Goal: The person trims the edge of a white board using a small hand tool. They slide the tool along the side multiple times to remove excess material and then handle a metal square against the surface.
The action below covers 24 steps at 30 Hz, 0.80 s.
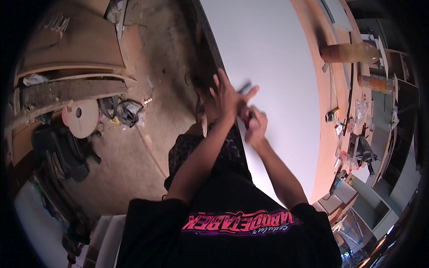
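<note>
A large white panel lies flat on a workbench, its dark left edge running toward me. My left hand rests near that edge with its fingers spread apart, holding nothing that I can make out. Just below and to the right of it, my right hand is closed around a small dark tool, possibly a pencil, with the tip at the panel surface. A blurred dark streak shows between the fingers of my left hand. The two hands touch or nearly touch. My black shirt with pink print fills the lower frame.
The orange-brown workbench carries two plastic bottles, a black cable and small tools along its right side. Curved wooden boards, a round wooden disc, black bags and scraps lie on the dusty floor to the left.
</note>
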Available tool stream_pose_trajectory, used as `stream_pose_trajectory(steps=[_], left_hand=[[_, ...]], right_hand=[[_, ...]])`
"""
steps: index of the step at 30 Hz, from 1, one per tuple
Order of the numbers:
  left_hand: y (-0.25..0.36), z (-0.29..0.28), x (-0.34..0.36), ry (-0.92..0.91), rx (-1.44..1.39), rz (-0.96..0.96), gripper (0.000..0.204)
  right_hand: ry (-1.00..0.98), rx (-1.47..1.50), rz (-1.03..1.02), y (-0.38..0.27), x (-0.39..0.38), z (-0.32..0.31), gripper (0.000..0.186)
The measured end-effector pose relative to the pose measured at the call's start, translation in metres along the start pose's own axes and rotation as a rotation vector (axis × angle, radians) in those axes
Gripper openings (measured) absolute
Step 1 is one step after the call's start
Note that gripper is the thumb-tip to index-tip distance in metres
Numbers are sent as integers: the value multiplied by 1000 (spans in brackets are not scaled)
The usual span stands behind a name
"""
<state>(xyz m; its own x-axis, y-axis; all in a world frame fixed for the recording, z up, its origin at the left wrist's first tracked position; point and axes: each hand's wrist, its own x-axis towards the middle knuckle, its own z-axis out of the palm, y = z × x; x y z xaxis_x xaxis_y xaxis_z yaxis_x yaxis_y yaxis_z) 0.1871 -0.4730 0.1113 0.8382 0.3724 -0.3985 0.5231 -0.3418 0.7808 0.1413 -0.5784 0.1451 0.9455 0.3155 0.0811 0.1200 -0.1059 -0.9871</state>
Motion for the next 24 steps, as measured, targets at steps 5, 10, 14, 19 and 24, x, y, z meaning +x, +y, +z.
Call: stream_pose_trajectory(steps=[5, 10, 14, 19, 24], left_hand=[[-7, 2, 17, -24, -42, -77, 142], [5, -5, 22, -36, -249, -226, 143], [4, 5, 15, 33, -104, -96, 140], [-2, 0, 27, 32, -94, -46, 132], [-4, 20, -29, 92, 51, -65, 137]], right_hand=[[48, 42, 51, 4, 23, 10, 57], [-10, -84, -42, 0, 23, 10, 47], [-2, 30, 49, 3, 14, 8, 38], [-26, -91, 82, 18, 28, 16, 34], [-4, -64, 27, 7, -14, -4, 47]])
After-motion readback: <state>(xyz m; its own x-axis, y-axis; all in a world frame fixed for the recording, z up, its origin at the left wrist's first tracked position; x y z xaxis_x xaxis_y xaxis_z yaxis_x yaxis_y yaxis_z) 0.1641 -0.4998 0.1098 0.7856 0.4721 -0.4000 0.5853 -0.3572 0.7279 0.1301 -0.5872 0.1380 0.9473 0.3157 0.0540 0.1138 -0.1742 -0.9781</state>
